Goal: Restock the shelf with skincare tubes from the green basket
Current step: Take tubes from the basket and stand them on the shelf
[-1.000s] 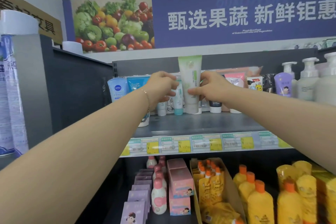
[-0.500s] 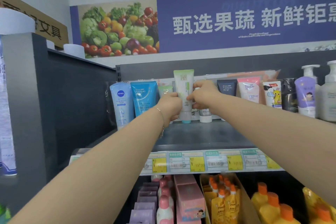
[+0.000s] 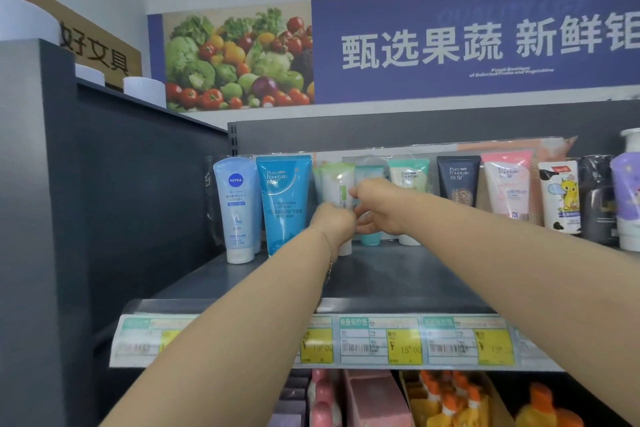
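Top shelf (image 3: 398, 274): front half is bare dark board, open from the price-label strip (image 3: 381, 340) on its front edge back to the tube row. Dark side panel (image 3: 138, 191) closes the left end. White-and-green tube (image 3: 335, 184) stands upright in the row, between the blue Pure Fountain tube (image 3: 282, 198) and a teal tube (image 3: 370, 174). Left hand (image 3: 334, 222) is curled round its lower body. Right hand (image 3: 377, 208) pinches its right edge, fingers bent.

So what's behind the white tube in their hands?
A second pale green tube peeks out left of the white tube, against the dark back panel. The left hand and right hand cover anything lower.
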The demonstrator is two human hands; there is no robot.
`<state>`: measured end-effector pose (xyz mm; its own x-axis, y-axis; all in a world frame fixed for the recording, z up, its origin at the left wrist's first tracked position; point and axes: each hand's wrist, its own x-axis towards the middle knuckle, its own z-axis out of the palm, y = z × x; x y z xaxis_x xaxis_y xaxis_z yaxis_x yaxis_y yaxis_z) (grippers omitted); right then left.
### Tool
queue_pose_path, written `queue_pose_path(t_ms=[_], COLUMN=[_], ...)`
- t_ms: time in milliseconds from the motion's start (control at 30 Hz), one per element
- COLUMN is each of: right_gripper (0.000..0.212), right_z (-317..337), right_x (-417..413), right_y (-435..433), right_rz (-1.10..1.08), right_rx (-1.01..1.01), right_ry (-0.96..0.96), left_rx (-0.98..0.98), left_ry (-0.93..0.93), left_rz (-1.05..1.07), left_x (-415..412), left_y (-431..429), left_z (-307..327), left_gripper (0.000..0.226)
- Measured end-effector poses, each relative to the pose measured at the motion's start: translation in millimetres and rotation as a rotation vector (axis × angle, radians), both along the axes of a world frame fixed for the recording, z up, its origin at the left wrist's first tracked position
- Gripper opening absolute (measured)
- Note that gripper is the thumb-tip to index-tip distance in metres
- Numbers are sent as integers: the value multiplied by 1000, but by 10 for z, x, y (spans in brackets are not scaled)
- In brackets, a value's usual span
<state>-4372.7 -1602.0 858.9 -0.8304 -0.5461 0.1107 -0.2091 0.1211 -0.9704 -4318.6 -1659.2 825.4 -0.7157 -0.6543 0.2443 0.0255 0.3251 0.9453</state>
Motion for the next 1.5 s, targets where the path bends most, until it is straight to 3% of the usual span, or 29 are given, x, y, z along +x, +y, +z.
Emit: queue_pose_path(t_ms=[300,500,633,733,933,1100,1500], right_gripper=[19,22,24,23,14,6,23], right_z=[-102,-4,61,79,0,-207,-976], right_x=[-10,7,27,90,474,944,1042], right_y=[-61,217,524,741,1217,1614,2131], right_rz=[25,-51,-88,-104,-194,-325,-204], right_rx=[-1,118,177,256,479,544,445], right_ry=[-11,121,196,329,862,1252,1390], left_rx=[-41,-112,-272,-421,-903,-1347,-1351], left_ry=[-30,-91,-154,-173,-170,-147,-168], left_rz=[43,182,229,198,137,340,234], left_x=[25,112,239,346,566,762,1287], left_y=[-10,91,221,379,820,1135,1467], left_z=[-11,48,101,139,30,-111,-725], left_gripper=[32,31,36,40,33,31,25])
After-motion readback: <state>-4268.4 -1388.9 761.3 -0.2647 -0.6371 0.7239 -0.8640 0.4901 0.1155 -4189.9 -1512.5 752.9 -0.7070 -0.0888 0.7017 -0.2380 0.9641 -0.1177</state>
